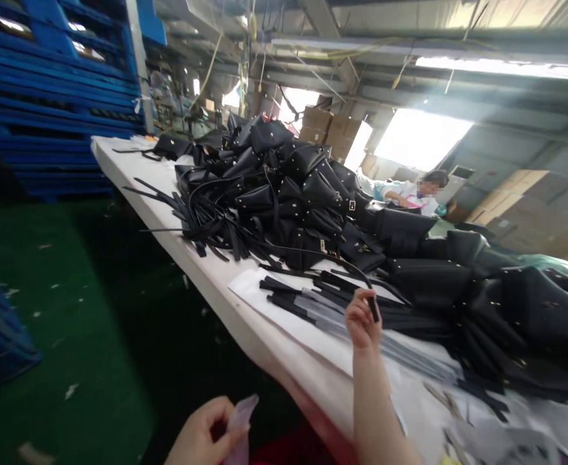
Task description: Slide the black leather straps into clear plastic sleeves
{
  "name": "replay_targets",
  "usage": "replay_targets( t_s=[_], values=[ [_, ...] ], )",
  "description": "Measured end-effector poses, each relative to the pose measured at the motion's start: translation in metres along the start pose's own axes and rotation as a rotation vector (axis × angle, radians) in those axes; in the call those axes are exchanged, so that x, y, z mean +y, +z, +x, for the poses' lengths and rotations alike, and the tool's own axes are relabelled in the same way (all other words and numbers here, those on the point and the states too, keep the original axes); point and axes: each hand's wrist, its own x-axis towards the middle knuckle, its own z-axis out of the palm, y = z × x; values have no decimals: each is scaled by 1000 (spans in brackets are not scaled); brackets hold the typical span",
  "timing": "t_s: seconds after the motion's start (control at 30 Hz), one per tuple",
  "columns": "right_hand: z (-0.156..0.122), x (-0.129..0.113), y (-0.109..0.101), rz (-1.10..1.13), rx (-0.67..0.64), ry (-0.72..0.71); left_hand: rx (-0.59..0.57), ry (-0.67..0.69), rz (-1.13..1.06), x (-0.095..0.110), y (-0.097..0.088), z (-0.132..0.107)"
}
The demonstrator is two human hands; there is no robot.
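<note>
My right hand [362,320] is raised over the white table [201,265], its fingers pinched on the end of a thin black strap [356,270] that runs back into a heap of black leather bags [288,187]. My left hand [206,434] is low at the bottom edge, off the table's side, closed on a small pale plastic bag [241,423]. Under my right hand lie several black straps in clear sleeves [307,305] on a white sheet.
More black bags [506,297] are piled to the right. Stacked blue pallets [46,84] stand at the left over a green floor [70,310]. Another person [417,194] sits at the far side. Cardboard boxes [536,206] stand at the back right.
</note>
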Motion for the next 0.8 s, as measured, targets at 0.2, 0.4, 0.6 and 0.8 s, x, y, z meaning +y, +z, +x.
replay_targets(
  t_s=[0.2, 0.4, 0.6, 0.8],
  values=[
    [-92, -37, -16, -280, 150, 157, -95, 85, 11, 32, 21, 0],
    [-144, 13, 18, -738, 47, 369, -166, 99, 124, 53, 46, 10],
    [-161, 16, 23, -776, 51, 373, -186, 51, 172, 52, 53, 13],
    [-163, 2, 31, -723, 38, 234, -201, 21, 186, 44, 52, 9]
  ],
)
